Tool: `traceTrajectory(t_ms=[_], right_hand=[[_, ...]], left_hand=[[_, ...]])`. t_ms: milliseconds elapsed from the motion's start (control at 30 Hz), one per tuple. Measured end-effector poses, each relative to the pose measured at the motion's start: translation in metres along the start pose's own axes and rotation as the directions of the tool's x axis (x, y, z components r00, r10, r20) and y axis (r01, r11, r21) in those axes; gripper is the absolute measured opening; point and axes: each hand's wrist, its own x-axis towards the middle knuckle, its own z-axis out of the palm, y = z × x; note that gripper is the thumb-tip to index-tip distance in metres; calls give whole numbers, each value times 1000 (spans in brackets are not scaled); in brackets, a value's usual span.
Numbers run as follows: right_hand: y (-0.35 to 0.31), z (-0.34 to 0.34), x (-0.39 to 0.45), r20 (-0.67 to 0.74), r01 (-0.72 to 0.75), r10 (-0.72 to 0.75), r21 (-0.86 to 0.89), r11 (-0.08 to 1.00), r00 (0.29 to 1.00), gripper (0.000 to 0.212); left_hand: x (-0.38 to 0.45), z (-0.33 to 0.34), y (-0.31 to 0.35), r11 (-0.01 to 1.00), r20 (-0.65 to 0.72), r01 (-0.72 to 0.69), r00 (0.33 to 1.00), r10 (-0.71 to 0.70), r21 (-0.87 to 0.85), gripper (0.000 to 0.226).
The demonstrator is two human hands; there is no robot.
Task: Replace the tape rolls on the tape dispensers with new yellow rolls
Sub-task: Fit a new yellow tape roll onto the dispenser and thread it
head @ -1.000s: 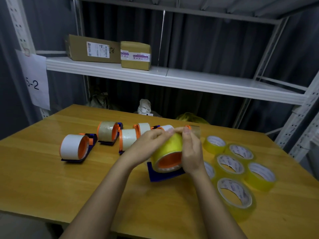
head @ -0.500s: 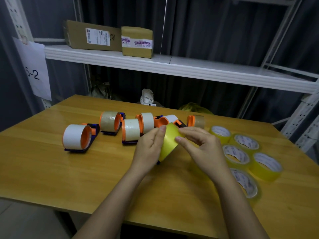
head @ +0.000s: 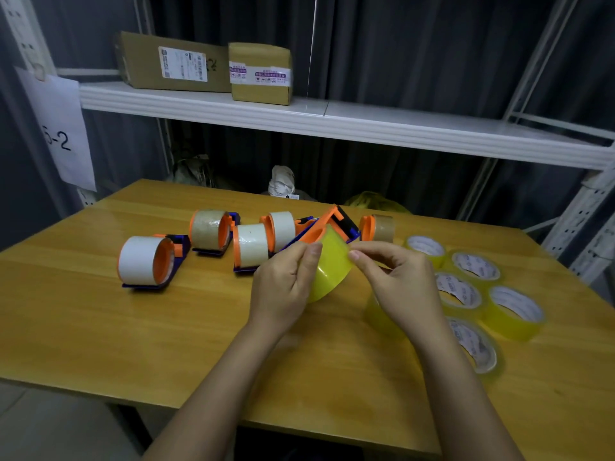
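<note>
A blue and orange tape dispenser (head: 336,224) carries a yellow tape roll (head: 329,264) and is held tilted above the wooden table (head: 133,344). My left hand (head: 283,287) grips the roll's left side, fingers curled round it. My right hand (head: 396,284) touches the roll's upper right edge with its fingertips, apparently pinching at the tape. Several other dispensers stand in a row behind: one with a white roll (head: 146,261), one with a brown roll (head: 209,229), two with whitish rolls (head: 251,246) (head: 282,227), and one with a brown core (head: 379,227). Several loose yellow rolls (head: 512,311) lie at the right.
A white metal shelf (head: 332,124) runs behind the table and bears two cardboard boxes (head: 173,63) (head: 261,73). A paper sign (head: 63,134) hangs on the left upright. Bags lie under the shelf beyond the table's far edge.
The dispenser with the yellow roll has been turned and tilted, so its orange and blue frame now points up and back. My right hand has shifted from the roll's side to its upper edge.
</note>
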Motion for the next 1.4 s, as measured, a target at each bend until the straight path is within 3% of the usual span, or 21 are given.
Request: traceTrajectory(t_ms=[233, 333, 433, 500, 633, 733, 900, 1033, 1167, 1233, 1400], right_hand=[[-3, 15, -5, -35, 78, -89, -239, 968, 995, 8], [-1, 9, -4, 37, 43, -42, -42, 998, 998, 9], [0, 3, 1, 83, -117, 102, 205, 972, 991, 16], [1, 0, 5, 88, -157, 140, 248, 956, 986, 17], [-3, 3, 4, 73, 4, -2, -22, 1000, 997, 16], [-2, 13, 3, 67, 132, -122, -175, 976, 990, 14], [5, 7, 12, 80, 4, 0, -60, 998, 997, 21], [5, 1, 8, 169, -92, 61, 182, 979, 984, 18], [3, 1, 7, 140, -57, 40, 122, 991, 989, 9], [1, 0, 9, 83, -67, 59, 105, 992, 995, 16], [3, 4, 12, 133, -38, 42, -33, 999, 990, 17]], left_hand=[[-3, 4, 4, 999, -16, -27, 999, 28, 44, 45], [-3, 1, 4, 999, -48, -4, 999, 6, 41, 45], [0, -3, 6, 998, -59, -40, 997, 43, 47, 46], [1, -4, 6, 996, -45, -54, 997, 57, 67, 55], [0, -3, 6, 995, -44, -57, 997, 60, 78, 54], [0, -4, 9, 997, -53, -48, 997, 51, 54, 43], [-4, -4, 10, 998, 3, -60, 998, 60, 30, 34], [-5, -4, 3, 1000, 0, -6, 1000, 6, -24, 50], [-4, -2, 3, 999, 23, -9, 1000, 9, -35, 55], [-4, -1, 5, 999, 32, -15, 999, 16, -28, 54], [-3, -3, 3, 1000, 66, -9, 998, 10, -14, 62]])
